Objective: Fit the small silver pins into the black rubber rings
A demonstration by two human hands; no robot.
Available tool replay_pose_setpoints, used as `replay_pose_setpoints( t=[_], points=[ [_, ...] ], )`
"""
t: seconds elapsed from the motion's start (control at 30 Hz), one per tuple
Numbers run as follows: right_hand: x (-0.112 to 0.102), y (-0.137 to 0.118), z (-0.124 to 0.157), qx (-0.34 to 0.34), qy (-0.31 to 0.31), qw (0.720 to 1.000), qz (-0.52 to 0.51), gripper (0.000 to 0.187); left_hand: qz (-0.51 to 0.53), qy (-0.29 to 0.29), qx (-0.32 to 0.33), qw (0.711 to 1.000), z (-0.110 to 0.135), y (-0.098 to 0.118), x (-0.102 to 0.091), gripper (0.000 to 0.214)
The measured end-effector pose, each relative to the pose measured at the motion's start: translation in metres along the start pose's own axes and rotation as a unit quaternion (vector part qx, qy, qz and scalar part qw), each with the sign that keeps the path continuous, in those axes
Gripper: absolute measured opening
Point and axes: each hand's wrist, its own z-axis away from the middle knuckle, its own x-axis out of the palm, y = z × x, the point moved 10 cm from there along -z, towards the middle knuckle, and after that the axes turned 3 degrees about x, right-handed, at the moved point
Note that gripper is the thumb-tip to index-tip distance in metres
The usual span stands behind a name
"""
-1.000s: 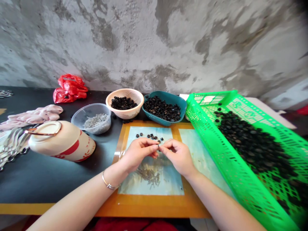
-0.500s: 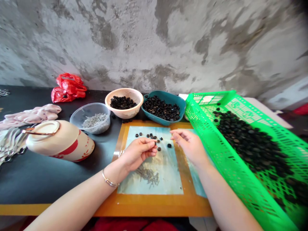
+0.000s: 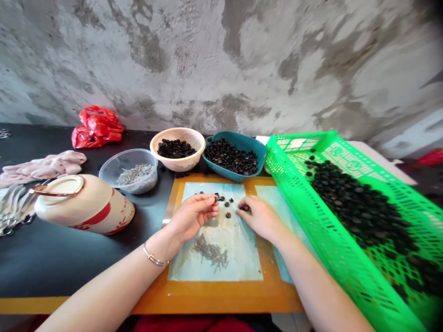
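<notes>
My left hand is closed in a pinch above the pale blue sheet, with a small black part at its fingertips, mostly covered by the fingers. My right hand rests low at the sheet's right side, its thumb and fingers closed around a black round cap. Between the hands lie several small black rings, one black ring nearest the middle. Closer to me a loose pile of thin grey metal pins lies on the sheet.
Along the back stand a clear bowl of pins, a pink bowl and a teal basin, both with black parts. A green crate flanks my right arm. At left are a cream flask, gloves and a red bag.
My right hand has come down and toward me onto the black cap, its fingers now around it. My left hand has shifted slightly left and up, still pinching.
</notes>
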Motion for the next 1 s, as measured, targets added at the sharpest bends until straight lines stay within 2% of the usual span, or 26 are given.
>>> replay_pose_setpoints(
  t=[0.07,0.2,0.4,0.5,0.67,0.83,0.93,1.0],
  points=[
    [-0.002,0.006,-0.001,0.022,0.007,0.999,-0.049,0.004,0.000,0.007,0.004,1.000,0.000,0.001,-0.002,0.006],
    [-0.003,0.012,-0.003,0.063,0.016,0.989,-0.134,0.022,0.003,0.007,0.016,1.000,0.000,0.005,-0.003,0.005],
    [-0.002,0.001,-0.006,0.055,0.004,0.967,-0.249,0.022,0.005,0.019,0.029,0.999,0.003,0.013,-0.003,0.005],
    [-0.003,0.001,-0.006,0.050,0.007,0.932,-0.359,0.024,0.004,0.012,0.030,0.999,0.005,0.014,0.000,0.005],
    [0.002,0.002,-0.004,0.089,-0.017,0.845,-0.527,0.036,0.000,0.003,0.027,1.000,0.006,0.012,0.002,0.010],
    [-0.001,-0.009,-0.001,0.096,-0.034,0.811,-0.577,0.048,0.000,-0.002,0.022,1.000,0.006,0.010,0.004,0.010],
    [0.004,-0.014,0.003,0.110,-0.062,0.774,-0.621,0.049,0.001,-0.007,0.018,1.000,0.006,0.009,0.004,0.010],
    [0.005,-0.017,0.005,0.112,-0.068,0.763,-0.633,0.049,-0.001,-0.008,0.017,1.000,0.006,0.009,0.005,0.010]
  ],
)
